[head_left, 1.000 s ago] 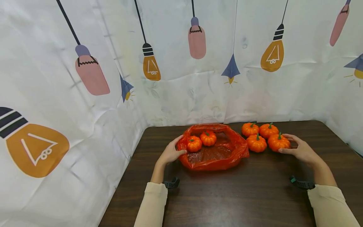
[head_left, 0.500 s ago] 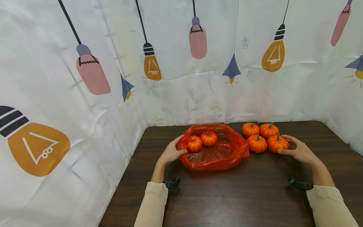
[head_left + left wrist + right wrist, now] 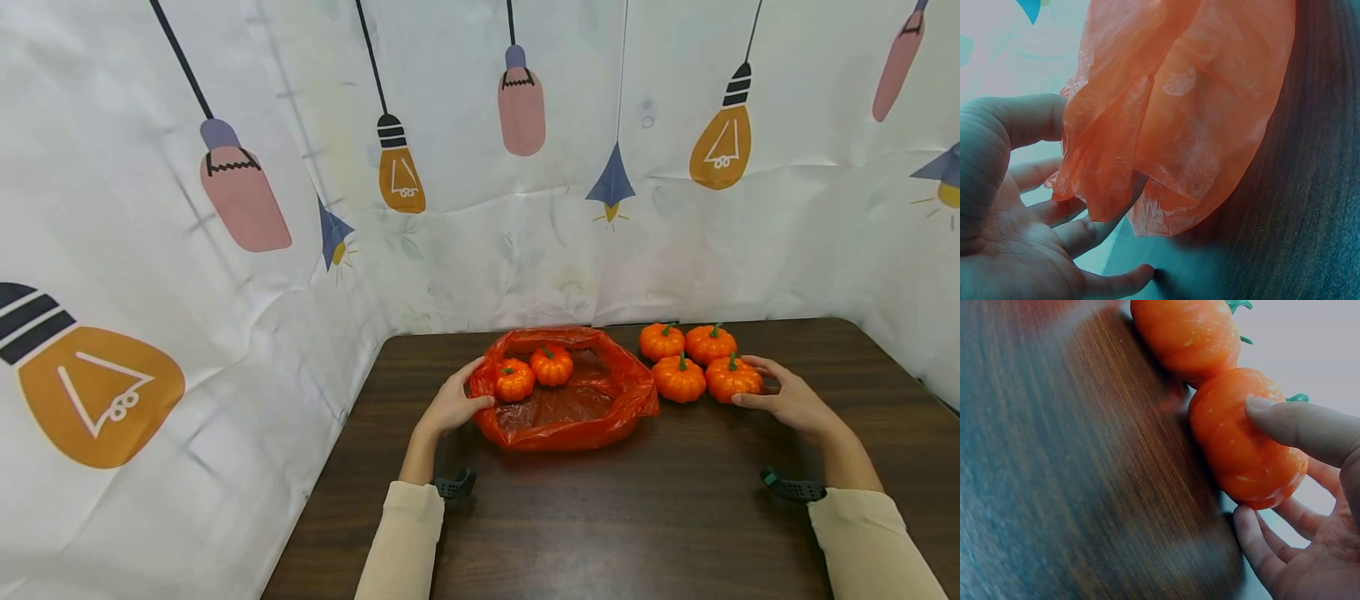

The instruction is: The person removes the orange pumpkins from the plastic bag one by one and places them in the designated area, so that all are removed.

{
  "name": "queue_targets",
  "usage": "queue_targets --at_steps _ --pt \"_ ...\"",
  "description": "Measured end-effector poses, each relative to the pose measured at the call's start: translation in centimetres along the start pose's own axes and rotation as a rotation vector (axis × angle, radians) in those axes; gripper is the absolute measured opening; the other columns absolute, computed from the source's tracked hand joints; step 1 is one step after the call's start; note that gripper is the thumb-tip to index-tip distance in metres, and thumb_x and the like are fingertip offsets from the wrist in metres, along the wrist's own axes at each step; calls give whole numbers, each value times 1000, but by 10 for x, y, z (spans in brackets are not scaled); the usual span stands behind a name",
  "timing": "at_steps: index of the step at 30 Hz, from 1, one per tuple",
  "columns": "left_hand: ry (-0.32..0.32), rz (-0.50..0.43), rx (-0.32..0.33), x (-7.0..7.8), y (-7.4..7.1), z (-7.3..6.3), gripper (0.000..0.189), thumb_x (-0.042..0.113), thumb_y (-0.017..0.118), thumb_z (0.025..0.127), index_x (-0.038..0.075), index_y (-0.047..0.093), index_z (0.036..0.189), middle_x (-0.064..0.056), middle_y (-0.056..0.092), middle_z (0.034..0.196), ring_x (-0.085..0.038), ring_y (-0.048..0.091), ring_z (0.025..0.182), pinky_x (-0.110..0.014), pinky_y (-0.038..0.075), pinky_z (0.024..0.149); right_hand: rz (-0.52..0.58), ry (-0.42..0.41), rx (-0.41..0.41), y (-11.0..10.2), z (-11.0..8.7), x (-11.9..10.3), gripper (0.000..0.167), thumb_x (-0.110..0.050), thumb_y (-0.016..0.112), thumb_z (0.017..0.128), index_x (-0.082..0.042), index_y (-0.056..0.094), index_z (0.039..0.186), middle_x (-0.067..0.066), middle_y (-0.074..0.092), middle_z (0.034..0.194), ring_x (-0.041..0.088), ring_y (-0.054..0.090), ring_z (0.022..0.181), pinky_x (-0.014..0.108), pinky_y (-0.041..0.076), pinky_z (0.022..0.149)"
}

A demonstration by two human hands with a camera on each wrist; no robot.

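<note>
A crumpled red plastic bag (image 3: pixel 592 408) lies open on the dark wooden table (image 3: pixel 637 517), with two small orange pumpkins (image 3: pixel 514 380) (image 3: pixel 551 365) inside at its left. My left hand (image 3: pixel 474 385) holds the bag's left rim (image 3: pixel 1116 156) between thumb and fingers. Right of the bag sit several more pumpkins in a cluster (image 3: pixel 678 377). My right hand (image 3: pixel 744 380) grips the rightmost pumpkin (image 3: pixel 729 377), which stands on the table. In the right wrist view the thumb lies on that pumpkin (image 3: pixel 1235 444) and the fingers (image 3: pixel 1254 544) curl behind it. It touches its neighbour (image 3: pixel 1188 334).
White cloth walls printed with light bulbs (image 3: pixel 405 175) close in the table at the back and both sides. The table's front half (image 3: pixel 615 542) holds only my forearms in cream sleeves (image 3: pixel 405 542).
My right hand has slid the rightmost pumpkin slightly left, against the cluster. The left hand and the bag have stayed put.
</note>
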State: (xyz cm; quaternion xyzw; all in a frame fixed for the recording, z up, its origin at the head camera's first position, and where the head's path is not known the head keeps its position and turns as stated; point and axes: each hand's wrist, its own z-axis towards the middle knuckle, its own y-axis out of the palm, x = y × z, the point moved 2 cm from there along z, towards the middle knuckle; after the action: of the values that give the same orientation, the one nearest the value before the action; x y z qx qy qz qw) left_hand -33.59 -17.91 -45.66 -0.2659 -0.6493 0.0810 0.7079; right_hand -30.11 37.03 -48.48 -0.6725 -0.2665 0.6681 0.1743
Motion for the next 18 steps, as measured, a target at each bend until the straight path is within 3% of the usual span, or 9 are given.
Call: queue_targets --at_steps 18 --pt "6 21 2 1 0 0 77 11 73 91 21 39 159 -12 38 164 -36 46 144 -55 47 111 25 -4 1 1 1 2 88 -29 68 99 4 15 160 41 16 160 62 34 131 70 40 98"
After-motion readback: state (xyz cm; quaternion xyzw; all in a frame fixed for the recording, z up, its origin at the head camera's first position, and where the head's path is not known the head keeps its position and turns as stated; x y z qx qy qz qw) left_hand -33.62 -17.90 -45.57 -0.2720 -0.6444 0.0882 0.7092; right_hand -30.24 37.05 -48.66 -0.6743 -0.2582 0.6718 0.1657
